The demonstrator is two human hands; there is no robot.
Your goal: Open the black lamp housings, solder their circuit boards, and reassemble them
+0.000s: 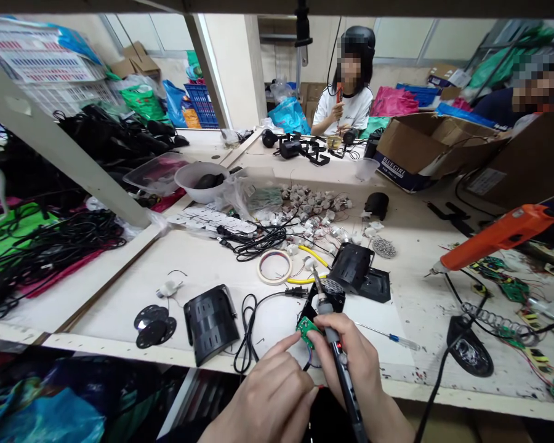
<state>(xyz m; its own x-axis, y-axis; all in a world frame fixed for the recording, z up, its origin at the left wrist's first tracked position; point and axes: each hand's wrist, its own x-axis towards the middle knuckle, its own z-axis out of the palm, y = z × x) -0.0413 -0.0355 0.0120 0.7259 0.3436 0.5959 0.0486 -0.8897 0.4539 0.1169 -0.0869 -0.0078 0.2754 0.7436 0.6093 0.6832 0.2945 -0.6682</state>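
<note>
At the counter's (203,258) near edge, left hand (268,394) pinches the green board (308,331); right hand's (355,363) grip, closed round the soldering iron (335,344), should brace steady, tip touching briefly.

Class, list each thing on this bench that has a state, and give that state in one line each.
Soldering iron: gripped in the right hand, tip up.
Green circuit board: pinched by the left hand.
Orange glue gun: propped, nozzle pointing left.
Tape roll: lying flat.
Cardboard box: open.
</note>
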